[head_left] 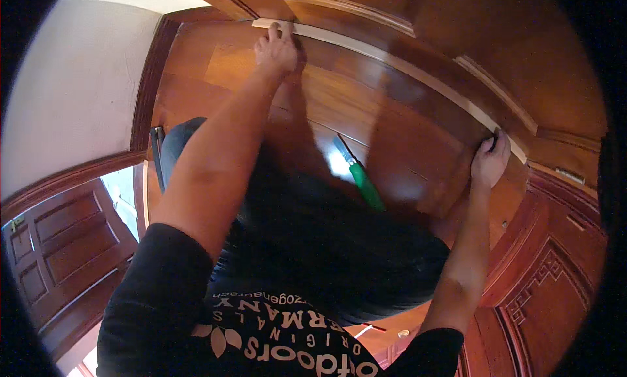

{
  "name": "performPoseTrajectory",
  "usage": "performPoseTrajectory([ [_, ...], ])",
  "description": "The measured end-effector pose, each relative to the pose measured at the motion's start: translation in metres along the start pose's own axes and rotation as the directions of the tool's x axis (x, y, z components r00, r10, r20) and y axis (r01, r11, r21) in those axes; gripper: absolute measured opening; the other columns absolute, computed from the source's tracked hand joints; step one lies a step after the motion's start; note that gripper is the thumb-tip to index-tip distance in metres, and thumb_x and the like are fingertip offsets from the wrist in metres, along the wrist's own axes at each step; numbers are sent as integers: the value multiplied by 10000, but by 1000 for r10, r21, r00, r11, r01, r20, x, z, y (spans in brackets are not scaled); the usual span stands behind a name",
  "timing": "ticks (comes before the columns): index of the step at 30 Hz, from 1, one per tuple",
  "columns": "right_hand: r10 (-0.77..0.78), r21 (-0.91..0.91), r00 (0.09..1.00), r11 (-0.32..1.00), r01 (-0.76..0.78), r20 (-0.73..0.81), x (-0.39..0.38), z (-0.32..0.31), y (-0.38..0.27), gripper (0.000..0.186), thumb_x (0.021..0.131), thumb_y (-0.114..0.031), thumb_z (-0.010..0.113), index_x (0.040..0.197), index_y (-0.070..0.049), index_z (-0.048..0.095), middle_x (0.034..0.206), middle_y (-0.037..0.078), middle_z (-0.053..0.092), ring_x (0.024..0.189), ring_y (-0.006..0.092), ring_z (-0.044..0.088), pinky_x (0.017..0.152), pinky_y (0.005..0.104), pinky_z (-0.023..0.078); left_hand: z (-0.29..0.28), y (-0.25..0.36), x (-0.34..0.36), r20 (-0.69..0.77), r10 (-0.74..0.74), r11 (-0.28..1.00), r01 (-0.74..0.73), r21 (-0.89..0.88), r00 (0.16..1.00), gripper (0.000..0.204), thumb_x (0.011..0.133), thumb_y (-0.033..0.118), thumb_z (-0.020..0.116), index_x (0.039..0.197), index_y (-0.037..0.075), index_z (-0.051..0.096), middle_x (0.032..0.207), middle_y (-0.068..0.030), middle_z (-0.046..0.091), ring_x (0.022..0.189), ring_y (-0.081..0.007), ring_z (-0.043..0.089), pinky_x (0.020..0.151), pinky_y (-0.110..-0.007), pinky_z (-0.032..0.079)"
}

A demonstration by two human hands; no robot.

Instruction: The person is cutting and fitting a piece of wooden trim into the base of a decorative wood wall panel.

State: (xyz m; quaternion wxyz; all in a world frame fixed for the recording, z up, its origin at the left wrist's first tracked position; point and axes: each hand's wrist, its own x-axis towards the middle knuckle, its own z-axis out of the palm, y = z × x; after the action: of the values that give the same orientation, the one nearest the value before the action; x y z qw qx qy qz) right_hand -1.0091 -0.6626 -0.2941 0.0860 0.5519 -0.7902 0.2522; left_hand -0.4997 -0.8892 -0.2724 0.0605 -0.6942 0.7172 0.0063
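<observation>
Head view: a long, thin, pale wooden strip point(392, 61) lies along the glossy brown wooden floor's point(418, 125) far edge. The left hand point(277, 50) and right hand point(491, 163) touch it near opposite ends, fingers bent; pinching or pressing, I cannot tell. Open floor separates it from a green-handled bladed tool point(366, 186).

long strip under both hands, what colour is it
The strip is pale cream, showing best in the head view, between the two hands.
</observation>
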Motion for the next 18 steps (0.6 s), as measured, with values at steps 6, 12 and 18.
performPoseTrajectory([
  [6, -30, -36, 999, 999, 31, 27, 1, 2, 5, 358, 990, -142, 527, 1303, -1, 629, 1357, 209, 615, 1303, 376, 554, 1127, 453, 434, -13, 3, 1, 67, 6, 1000, -6, 6, 998, 702, 941, 399, 620, 1578, 302, 342, 1631, -139, 356, 1430, -426, 449, 1144, -582, 385],
  [12, -59, -43, 998, 997, 59, 1, 2, 7, 1, 345, 983, -121, 522, 1286, -9, 646, 1352, 199, 621, 1300, 374, 559, 1121, 448, 443, -5, -8, 8, 11, -137, 979, 137, -148, 991, 686, 928, 420, 618, 1557, 272, 390, 1616, -100, 395, 1471, -366, 413, 1161, -592, 354],
  [18, -28, 2, 999, 1000, 28, 23, 3, -2, 3, 346, 975, -149, 549, 1268, -4, 664, 1358, 215, 607, 1284, 390, 566, 1111, 469, 454, -25, -3, 17, 250, -97, 990, 119, -76, 963, 715, 923, 339, 585, 1591, 208, 364, 1630, -78, 370, 1503, -312, 368, 1161, -586, 330],
])
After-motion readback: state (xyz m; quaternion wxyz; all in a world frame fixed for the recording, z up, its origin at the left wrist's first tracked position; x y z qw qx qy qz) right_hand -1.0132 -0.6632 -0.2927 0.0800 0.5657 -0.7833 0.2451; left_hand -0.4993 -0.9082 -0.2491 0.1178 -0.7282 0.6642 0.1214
